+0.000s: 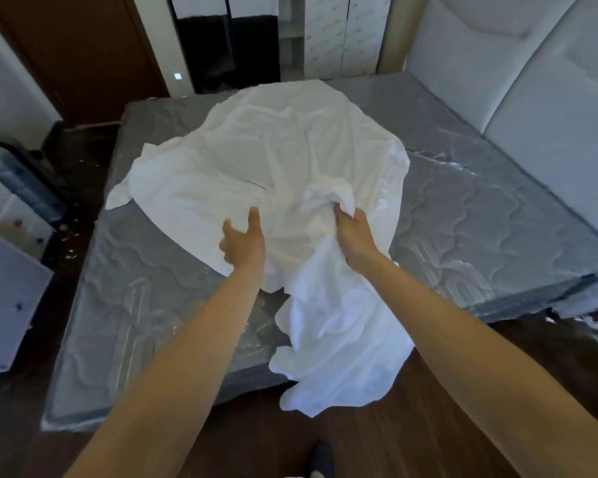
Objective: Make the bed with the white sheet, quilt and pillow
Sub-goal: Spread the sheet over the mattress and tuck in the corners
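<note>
Standing at the corner of the bed (480, 215), you face a bare grey quilted mattress that seems to be wrapped in clear plastic, and that slick cover is your first risk: a sheet pulled across it may slide rather than stay where you lay it. The white sheet (256, 160) lies in a rumpled round heap over the middle of the mattress, with one tail spilling off the near corner and hanging down toward the dark wood floor (446, 426). If you tug without lifting that tail, it could drag on the floor, and pale scraps of debris show on the floor at both sides of the bed. You could also tread on the hanging cloth, since your foot (321, 458) is just below it.

The padded headboard (532, 98) stands to your right, so you will need to find the sheet's true corners before spreading, or it may go on crooked.

Your right hand (354, 232) clenches a bunched fold of the sheet; pulling from a wad like that may twist the cloth. Your left hand (244, 241) is spread and released, resting on or just above the sheet beside it. No quilt or pillow is in view.
</note>
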A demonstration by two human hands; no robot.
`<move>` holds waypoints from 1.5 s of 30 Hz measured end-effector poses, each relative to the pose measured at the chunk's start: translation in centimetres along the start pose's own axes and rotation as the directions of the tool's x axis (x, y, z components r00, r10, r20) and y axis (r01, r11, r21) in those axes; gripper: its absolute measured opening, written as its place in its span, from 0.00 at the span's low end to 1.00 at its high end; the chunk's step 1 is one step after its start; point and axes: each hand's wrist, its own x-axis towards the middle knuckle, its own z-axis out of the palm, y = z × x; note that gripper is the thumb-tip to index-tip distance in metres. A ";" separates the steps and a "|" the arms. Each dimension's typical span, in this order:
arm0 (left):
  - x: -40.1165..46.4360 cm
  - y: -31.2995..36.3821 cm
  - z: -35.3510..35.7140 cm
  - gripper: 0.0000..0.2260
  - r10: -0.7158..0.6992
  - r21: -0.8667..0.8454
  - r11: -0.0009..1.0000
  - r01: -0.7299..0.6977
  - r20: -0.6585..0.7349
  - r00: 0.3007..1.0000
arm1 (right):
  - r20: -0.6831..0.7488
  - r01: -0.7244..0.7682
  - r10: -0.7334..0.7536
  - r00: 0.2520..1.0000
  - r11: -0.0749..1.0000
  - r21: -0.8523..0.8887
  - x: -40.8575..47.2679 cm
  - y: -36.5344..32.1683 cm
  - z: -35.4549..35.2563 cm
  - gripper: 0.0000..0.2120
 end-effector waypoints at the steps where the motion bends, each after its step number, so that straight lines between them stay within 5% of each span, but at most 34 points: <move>1: 0.0 -1.1 -0.3 0.29 -0.305 -0.068 0.945 0.319 0.167 0.938 | 0.049 -0.154 0.151 0.987 0.987 0.045 0.0 -0.3 0.1 0.16; 2: -0.1 -2.5 -0.4 0.31 -0.444 -0.068 0.859 0.507 0.392 0.805 | 0.089 -0.279 0.275 0.957 0.960 0.030 -0.4 -0.4 0.3 0.19; 3: -0.6 -3.8 -0.4 0.31 -0.424 -0.083 0.832 0.549 0.543 0.725 | 0.135 -0.362 0.360 0.923 0.932 -0.006 -1.0 -0.4 0.6 0.18; 5: -1.4 -5.0 0.2 0.26 -0.308 -0.116 0.883 0.455 0.588 0.748 | 0.203 -0.432 0.424 0.883 0.902 -0.009 -1.7 0.4 1.2 0.16; 8: -1.2 -3.7 -0.6 0.17 -0.234 0.033 0.968 0.249 0.479 0.846 | 0.147 -0.432 0.419 0.896 0.898 0.077 -2.5 1.2 2.0 0.18; 10: 0.7 -2.9 -3.4 0.18 -0.180 0.112 0.983 0.148 0.377 0.909 | 0.034 -0.311 0.317 0.948 0.943 -0.119 -2.8 2.0 2.7 0.17; 13: 4.2 -2.5 -9.4 0.21 -0.124 0.164 0.982 0.091 0.201 0.972 | -0.075 -0.151 0.131 0.989 0.863 -0.482 -3.7 3.8 5.2 0.16; 16: 6.7 -2.2 -16.1 0.26 -0.085 0.172 0.983 0.062 0.126 0.988 | -0.068 -0.175 0.163 0.984 0.842 -0.510 -5.8 5.4 11.4 0.17; 23: 10.7 0.6 -36.5 0.20 0.069 0.127 0.990 -0.057 -0.091 0.993 | 0.184 -0.209 0.294 0.938 0.902 -0.377 -11.2 8.0 32.0 0.22; 27: 12.9 4.4 -50.6 0.19 0.198 0.211 0.966 -0.149 -0.235 0.952 | 0.445 -0.173 0.319 0.837 0.925 -0.338 -16.6 6.6 46.8 0.25; 31: 15.3 7.5 -60.4 0.25 0.258 0.127 0.966 -0.227 -0.375 0.890 | 0.551 -0.148 0.295 0.781 0.944 -0.295 -20.8 3.8 58.3 0.26; 38: 16.7 3.4 -65.5 0.23 0.177 0.259 0.958 -0.120 -0.211 0.961 | 0.564 -0.179 0.428 0.706 0.878 -0.443 -22.0 5.9 64.4 0.28; 42: 19.1 -0.8 -65.6 0.37 -0.201 0.300 0.939 0.170 0.074 0.977 | 0.510 -0.210 0.594 0.622 0.754 -0.622 -21.6 8.2 62.9 0.28; 45: 20.2 -2.7 -63.6 0.36 -0.259 0.478 0.858 0.188 0.086 0.962 | 0.404 -0.261 0.624 0.668 0.706 -0.658 -20.7 9.9 60.0 0.22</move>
